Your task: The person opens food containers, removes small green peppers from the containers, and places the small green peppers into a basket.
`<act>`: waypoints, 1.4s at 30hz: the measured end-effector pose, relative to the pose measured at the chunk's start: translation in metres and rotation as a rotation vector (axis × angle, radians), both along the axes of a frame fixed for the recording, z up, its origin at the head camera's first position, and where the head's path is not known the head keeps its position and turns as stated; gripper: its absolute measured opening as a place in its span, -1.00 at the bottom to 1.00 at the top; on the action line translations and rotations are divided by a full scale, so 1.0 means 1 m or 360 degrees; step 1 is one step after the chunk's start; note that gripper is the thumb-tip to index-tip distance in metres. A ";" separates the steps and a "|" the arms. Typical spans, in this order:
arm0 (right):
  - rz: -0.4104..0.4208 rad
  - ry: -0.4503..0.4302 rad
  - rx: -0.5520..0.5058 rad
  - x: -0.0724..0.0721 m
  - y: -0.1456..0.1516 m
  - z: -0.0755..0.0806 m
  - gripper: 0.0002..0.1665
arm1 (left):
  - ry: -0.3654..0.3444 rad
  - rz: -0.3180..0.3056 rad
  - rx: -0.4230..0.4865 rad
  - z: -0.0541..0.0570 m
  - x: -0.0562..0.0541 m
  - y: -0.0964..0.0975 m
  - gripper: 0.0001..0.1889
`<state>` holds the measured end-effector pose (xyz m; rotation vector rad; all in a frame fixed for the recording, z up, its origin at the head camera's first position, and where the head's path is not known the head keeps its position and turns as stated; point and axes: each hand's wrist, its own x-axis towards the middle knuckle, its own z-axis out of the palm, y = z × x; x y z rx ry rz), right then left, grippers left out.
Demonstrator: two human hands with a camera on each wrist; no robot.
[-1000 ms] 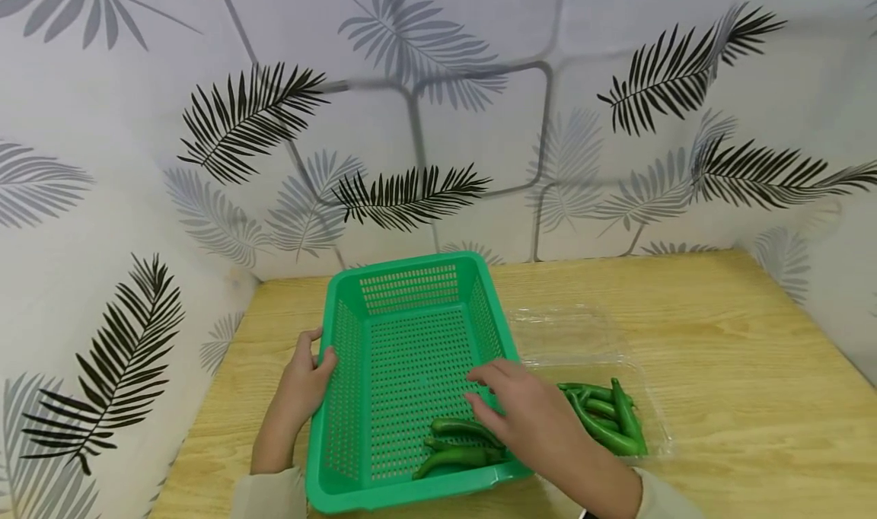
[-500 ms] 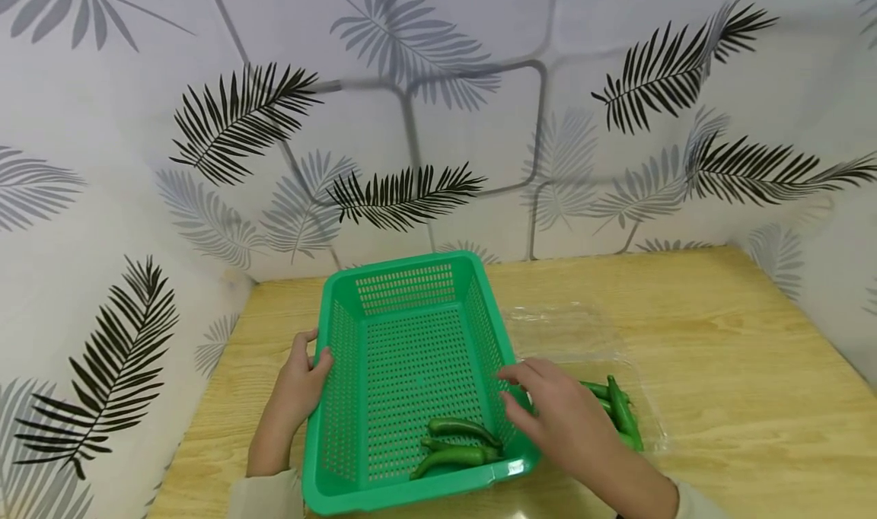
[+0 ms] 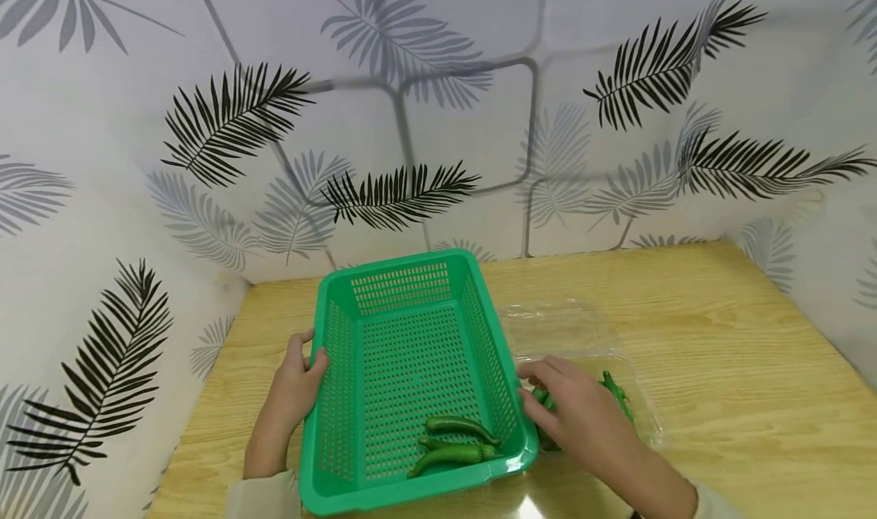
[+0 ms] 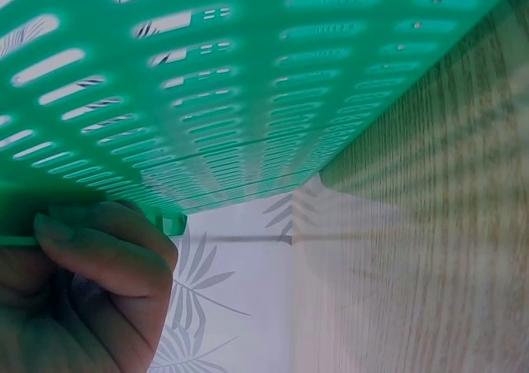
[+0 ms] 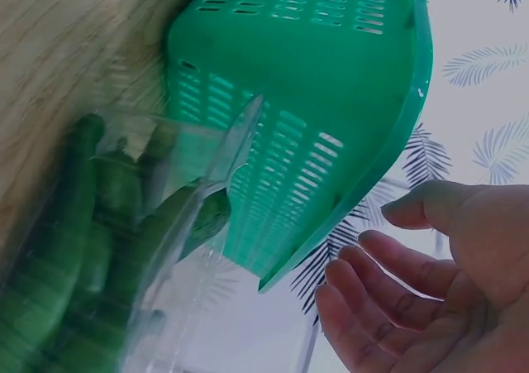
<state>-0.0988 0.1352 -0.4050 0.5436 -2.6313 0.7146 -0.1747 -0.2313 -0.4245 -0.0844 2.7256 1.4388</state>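
Wooden table [image 3: 719,367]: left hand [image 3: 296,388] grasps basket [image 3: 411,351]; right hand [image 3: 582,416], fingers loose above peppers [image 5: 58,241], could brush and jolt it.

The table [image 3: 719,336] has a yellowish top with wood grain. Behind the table rises a pale back wall [image 3: 473,146], printed with black and grey leaves [image 3: 404,201] and grey lines [image 3: 400,119] that turn rounded corners. Pale side walls [image 3: 62,131] with similar leaves flank the table on its left and right. Soft light falls over the table, with a bright glare [image 3: 529,508] at its near part.
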 end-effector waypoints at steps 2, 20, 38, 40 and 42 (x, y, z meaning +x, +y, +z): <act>-0.0011 -0.0014 0.0013 0.000 0.003 -0.001 -0.82 | -0.0001 -0.0004 0.0012 -0.001 0.000 0.000 -0.49; -0.0087 -0.0193 0.0114 0.000 0.021 -0.009 -0.76 | 0.0021 -0.0014 -0.0037 0.000 -0.002 0.000 -0.48; -0.0165 -0.0463 0.0207 0.004 0.046 -0.023 -0.70 | 0.0003 -0.0014 -0.0011 -0.002 -0.001 -0.002 -0.48; -0.0166 -0.0493 0.0213 0.004 0.047 -0.024 -0.70 | 0.0001 -0.0014 -0.0004 -0.002 -0.001 -0.002 -0.48; -0.0163 -0.0505 0.0218 0.003 0.048 -0.025 -0.71 | -0.0004 -0.0011 0.0003 -0.002 -0.001 -0.002 -0.48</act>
